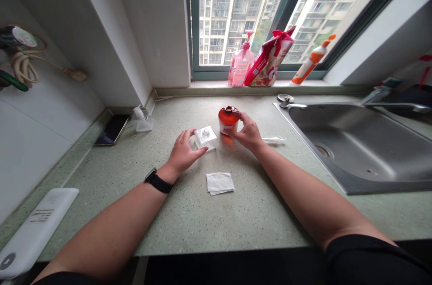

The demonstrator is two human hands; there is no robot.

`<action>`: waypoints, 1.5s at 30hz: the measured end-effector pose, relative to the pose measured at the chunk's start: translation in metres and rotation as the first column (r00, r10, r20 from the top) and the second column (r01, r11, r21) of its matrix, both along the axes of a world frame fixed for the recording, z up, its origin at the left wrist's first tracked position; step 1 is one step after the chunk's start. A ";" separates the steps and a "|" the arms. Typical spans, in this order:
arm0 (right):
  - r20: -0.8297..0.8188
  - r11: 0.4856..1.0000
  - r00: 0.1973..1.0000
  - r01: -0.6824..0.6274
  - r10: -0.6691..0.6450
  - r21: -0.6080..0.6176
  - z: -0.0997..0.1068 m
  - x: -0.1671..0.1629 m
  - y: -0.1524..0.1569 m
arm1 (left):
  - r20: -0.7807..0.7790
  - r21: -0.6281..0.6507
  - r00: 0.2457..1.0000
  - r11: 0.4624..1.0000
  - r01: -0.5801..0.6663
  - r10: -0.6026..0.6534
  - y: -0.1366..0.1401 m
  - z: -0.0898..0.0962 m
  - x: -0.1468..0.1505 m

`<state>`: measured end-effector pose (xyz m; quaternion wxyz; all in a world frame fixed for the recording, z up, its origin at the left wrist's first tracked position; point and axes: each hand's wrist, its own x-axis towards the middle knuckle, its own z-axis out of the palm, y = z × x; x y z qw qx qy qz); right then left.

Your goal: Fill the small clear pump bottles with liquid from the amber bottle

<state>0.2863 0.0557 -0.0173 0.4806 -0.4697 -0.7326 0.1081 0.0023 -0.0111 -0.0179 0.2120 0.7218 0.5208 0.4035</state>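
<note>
My left hand [185, 151] is wrapped round a clear square bottle [206, 137], its thumb at the near side and its fingers at the far left. Just right of it, my right hand [249, 132] grips a round amber bottle [228, 119] with an open neck. Both bottles are upright at the counter's middle, close together but apart. A folded white tissue [220, 183] lies nearer to me. Beyond my right wrist is a white pump head with a clear wrapping or tube [275, 140], partly hidden.
A steel sink [354, 141] is set in the counter [189, 213] at right. At left lie a phone [112, 129], a small clear container [144, 124] and a white power bank [38, 226]. Pink pump bottle [241, 65], red pouch [270, 60] and orange-white bottle [308, 65] stand on the sill.
</note>
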 end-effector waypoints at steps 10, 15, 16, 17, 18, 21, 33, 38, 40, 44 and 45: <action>0.141 0.991 0.990 -0.006 -0.014 0.136 0.002 -0.004 -0.005 | 0.046 0.084 0.999 0.996 -0.003 0.000 -0.004 0.008 0.000; 0.181 0.992 0.983 0.015 -0.038 0.124 0.003 -0.007 -0.008 | 0.045 0.099 0.999 0.995 0.003 -0.007 -0.007 0.012 0.001; 0.188 0.992 0.981 0.016 -0.040 0.126 0.003 -0.008 -0.009 | 0.045 0.101 0.999 0.995 0.002 -0.007 -0.007 0.013 0.001; 0.193 0.991 0.980 0.017 -0.042 0.133 0.003 -0.009 -0.010 | 0.044 0.102 0.999 0.995 0.002 -0.006 -0.007 0.013 0.001; 0.198 0.989 0.979 0.017 -0.046 0.144 0.004 -0.010 -0.010 | 0.042 0.103 0.999 0.995 0.002 -0.006 -0.007 0.014 0.001; 0.213 0.983 0.975 0.021 -0.060 0.181 0.004 -0.011 -0.011 | 0.035 0.112 0.999 0.994 0.004 -0.007 -0.008 0.015 0.001; 0.326 0.932 0.930 0.046 -0.171 0.359 0.002 -0.013 -0.013 | 0.011 0.179 1.000 0.984 -0.007 0.005 -0.009 0.015 0.002; 0.345 0.912 0.923 0.011 -0.167 0.411 0.003 -0.013 -0.013 | 0.004 0.198 1.000 0.980 -0.018 0.017 -0.009 0.015 0.001; 0.349 0.910 0.922 0.009 -0.168 0.415 0.003 -0.013 -0.013 | 0.000 0.201 1.000 0.979 -0.016 0.016 -0.008 0.014 0.001; 0.356 0.920 0.916 0.034 -0.185 0.391 0.004 -0.013 -0.013 | -0.003 0.202 1.000 0.979 -0.013 0.014 -0.008 0.014 0.001; 0.356 0.920 0.915 0.038 -0.188 0.390 0.004 -0.014 -0.013 | -0.003 0.200 1.000 0.980 -0.013 0.014 -0.008 0.013 0.001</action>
